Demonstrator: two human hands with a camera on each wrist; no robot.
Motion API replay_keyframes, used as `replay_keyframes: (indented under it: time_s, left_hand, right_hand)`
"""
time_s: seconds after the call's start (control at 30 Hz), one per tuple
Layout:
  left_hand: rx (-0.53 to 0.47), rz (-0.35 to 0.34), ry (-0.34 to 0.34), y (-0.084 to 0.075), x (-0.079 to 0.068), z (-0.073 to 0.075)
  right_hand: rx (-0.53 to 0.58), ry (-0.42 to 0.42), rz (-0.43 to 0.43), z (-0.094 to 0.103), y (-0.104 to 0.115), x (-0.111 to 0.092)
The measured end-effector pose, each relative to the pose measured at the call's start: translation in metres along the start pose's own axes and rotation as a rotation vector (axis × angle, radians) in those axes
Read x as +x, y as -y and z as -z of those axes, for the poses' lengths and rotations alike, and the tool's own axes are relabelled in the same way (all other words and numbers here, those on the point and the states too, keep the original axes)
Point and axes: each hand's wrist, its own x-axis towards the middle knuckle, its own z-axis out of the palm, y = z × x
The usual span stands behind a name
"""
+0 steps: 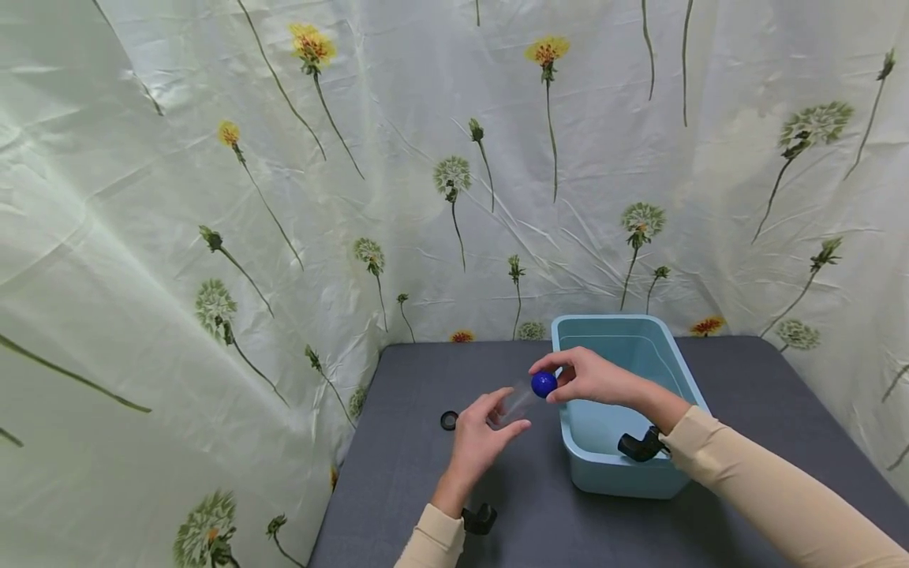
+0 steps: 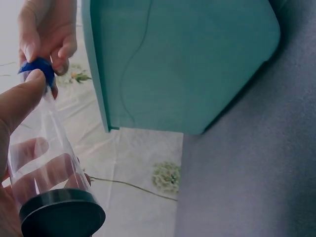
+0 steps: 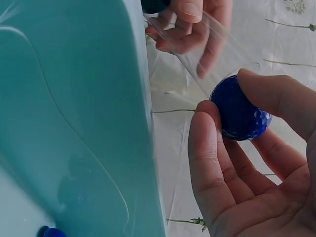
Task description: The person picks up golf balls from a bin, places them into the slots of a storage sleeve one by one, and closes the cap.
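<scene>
Between the thumb and fingers of my right hand (image 1: 585, 376) is a blue golf ball (image 3: 240, 109), its dimples plain in the right wrist view. My left hand (image 1: 479, 442) grips a clear plastic tube (image 2: 47, 148) that has a black cap (image 2: 62, 215) on its far end. The tube tilts, with its uncapped mouth toward the ball. In both wrist views the ball sits right at that mouth. Both hands are above the table, the right one over the near-left rim of the light blue bin (image 1: 589, 473).
A loose black round cap (image 1: 449, 420) lies on the dark grey table (image 1: 405, 457), left of the left hand. Inside the bin, another blue item (image 3: 51, 231) shows at the bottom. A flower-patterned curtain (image 1: 398, 197) hangs behind and to the left of the table.
</scene>
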Motion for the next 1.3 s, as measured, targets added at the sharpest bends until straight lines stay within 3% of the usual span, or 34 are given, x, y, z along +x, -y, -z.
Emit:
replay_keyframes:
  time_s: [0.53, 0.8, 1.0, 1.3]
  left_hand:
    - [0.032, -0.010, -0.015, -0.006, -0.001, 0.000]
    - [0.034, 0.028, 0.014, -0.005, -0.003, 0.001]
    - [0.012, 0.021, 0.018, -0.004, -0.005, 0.003]
    - [0.005, 0.016, 0.003, 0.000, -0.006, 0.005]
  right_hand:
    - [-0.002, 0.014, -0.006, -0.008, -0.001, 0.002]
    - [-0.009, 0.014, 0.016, -0.008, -0.003, 0.001]
    - [0.015, -0.020, 0.007, 0.008, -0.014, 0.002]
    - [-0.058, -0.147, -0.150, 0.042, -0.051, 0.004]
